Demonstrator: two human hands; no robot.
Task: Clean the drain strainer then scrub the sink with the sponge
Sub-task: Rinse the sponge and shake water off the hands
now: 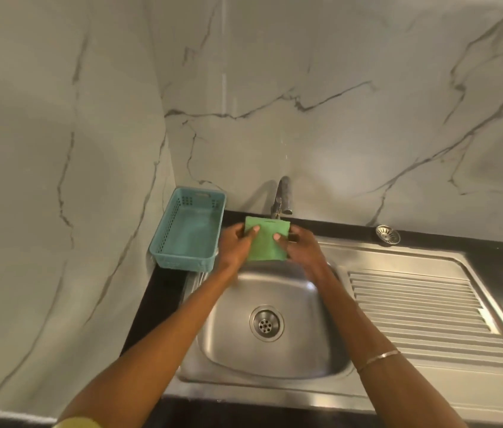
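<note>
At mid-frame, our left hand (236, 247) and right hand (301, 247) pinching the green sponge (266, 242) above the sink (275, 359), no readable writing.

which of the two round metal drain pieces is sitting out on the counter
The strainer, at the back right by the wall, beyond the drainboard. The other, the drain, is set in the bottom of the sink, below the hands.

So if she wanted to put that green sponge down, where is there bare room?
The ribbed draining board, right of the sink bowl, is bare. The blue basket on the left looks empty too. The bowl floor around the drain is free. It is crowded under the tap, where the left hand and right hand hold the sponge. The strainer takes the back ledge.
</note>
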